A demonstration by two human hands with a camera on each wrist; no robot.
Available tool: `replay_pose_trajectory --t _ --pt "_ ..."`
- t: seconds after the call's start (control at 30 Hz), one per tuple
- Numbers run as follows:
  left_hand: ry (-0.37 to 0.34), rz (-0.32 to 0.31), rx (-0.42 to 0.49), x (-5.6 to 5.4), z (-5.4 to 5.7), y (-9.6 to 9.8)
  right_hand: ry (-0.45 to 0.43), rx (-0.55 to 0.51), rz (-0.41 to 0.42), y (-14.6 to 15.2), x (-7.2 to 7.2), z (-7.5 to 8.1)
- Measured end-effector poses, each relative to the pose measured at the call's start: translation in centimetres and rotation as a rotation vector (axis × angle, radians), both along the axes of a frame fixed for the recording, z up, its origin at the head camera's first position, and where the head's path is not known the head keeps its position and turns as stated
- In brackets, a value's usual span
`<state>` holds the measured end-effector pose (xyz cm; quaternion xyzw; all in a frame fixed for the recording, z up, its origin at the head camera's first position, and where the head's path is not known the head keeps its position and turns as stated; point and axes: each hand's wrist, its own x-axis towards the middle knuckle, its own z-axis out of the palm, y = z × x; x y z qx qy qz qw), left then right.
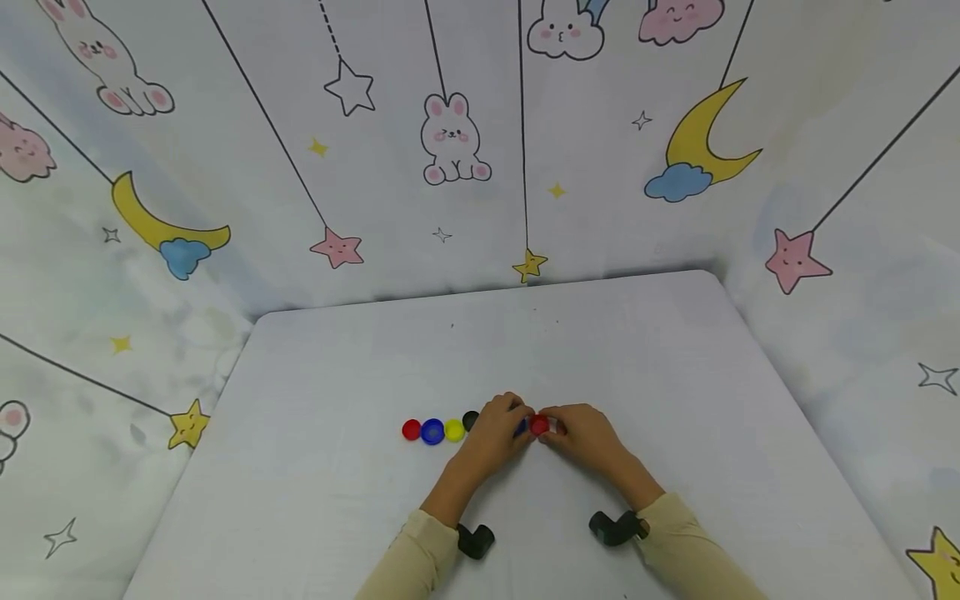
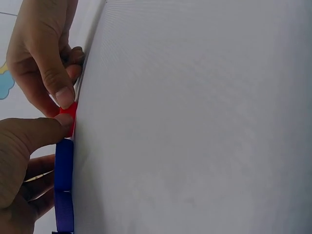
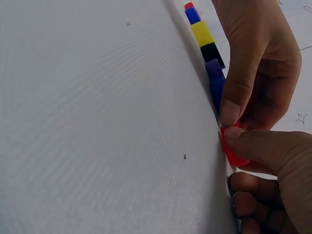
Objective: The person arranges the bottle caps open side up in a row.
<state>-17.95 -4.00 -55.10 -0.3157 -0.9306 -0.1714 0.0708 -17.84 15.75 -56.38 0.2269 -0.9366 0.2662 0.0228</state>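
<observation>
A red bottle cap [image 1: 539,425] lies on the white table between my two hands. My left hand [image 1: 495,433] has its thumb and fingertips on the cap's left side. From the other side my right hand [image 1: 588,435] pinches the same cap between thumb and index finger, its other fingers curled. Close by the left thumb, a blue cap [image 2: 64,165] and a purple cap [image 2: 64,210] continue the line, mostly hidden by the left hand in the head view. Further left are a black cap [image 1: 470,419], a yellow cap [image 1: 454,430], a larger blue cap [image 1: 432,432] and another red cap [image 1: 411,430].
The white table [image 1: 337,367] extends around the row on all sides. Behind it and at both sides hangs a pale cloth [image 1: 480,225] printed with rabbits, stars and moons. Dark wrist cameras [image 1: 615,528] sit under the beige sleeves [image 1: 420,554].
</observation>
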Motion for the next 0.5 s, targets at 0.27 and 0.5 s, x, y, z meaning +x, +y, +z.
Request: replay_pose_trajectory --t 0.27,0.5 --pt "-0.027 -0.017 -0.006 -0.20 -0.12 -0.34 -0.062 0.003 0.014 -0.38 -0.11 0.36" --pt "-0.022 -0.026 0.003 -0.60 -0.51 -0.75 -0.081 0.018 0.014 -0.43 -0.36 0.34"
